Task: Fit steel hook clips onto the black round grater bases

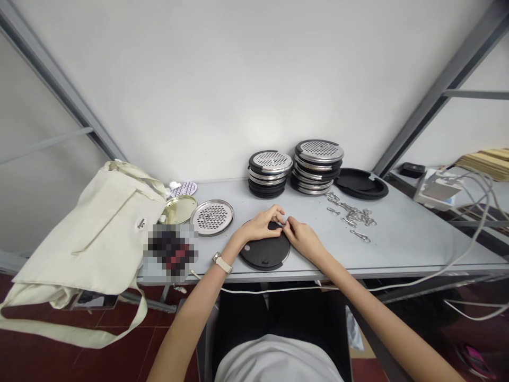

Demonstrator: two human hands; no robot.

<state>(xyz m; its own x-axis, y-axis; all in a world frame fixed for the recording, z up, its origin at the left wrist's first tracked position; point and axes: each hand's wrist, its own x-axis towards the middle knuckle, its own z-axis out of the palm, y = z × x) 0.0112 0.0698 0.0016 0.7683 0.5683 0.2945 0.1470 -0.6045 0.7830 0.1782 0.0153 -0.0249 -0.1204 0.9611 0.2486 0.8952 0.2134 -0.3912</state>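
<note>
A round black disc (pixel 265 250) lies flat on the table in front of me, with a small silvery spot at its left side and a thin shiny strip along its right edge. My left hand (pixel 265 223) reaches over its far side, thumb and fingers curled into a pinch. My right hand (pixel 301 237) meets it at the far right edge, its fingertips pressed together. Whatever is between the fingertips is mostly hidden and too small to name. Right of my hands lies a heap of silvery spring clips (pixel 357 215), with a single clip (pixel 360 236) apart from it.
Two stacks of perforated metal discs with black rims, a shorter stack (pixel 270 172) and a taller stack (pixel 317 167), stand by the wall. A black round tray (pixel 361 184) is beside them. Left are a perforated plate (pixel 212 217), a gold lid (pixel 180 209) and a cream bag (pixel 91 228). A white cable (pixel 421 282) hangs along the front edge.
</note>
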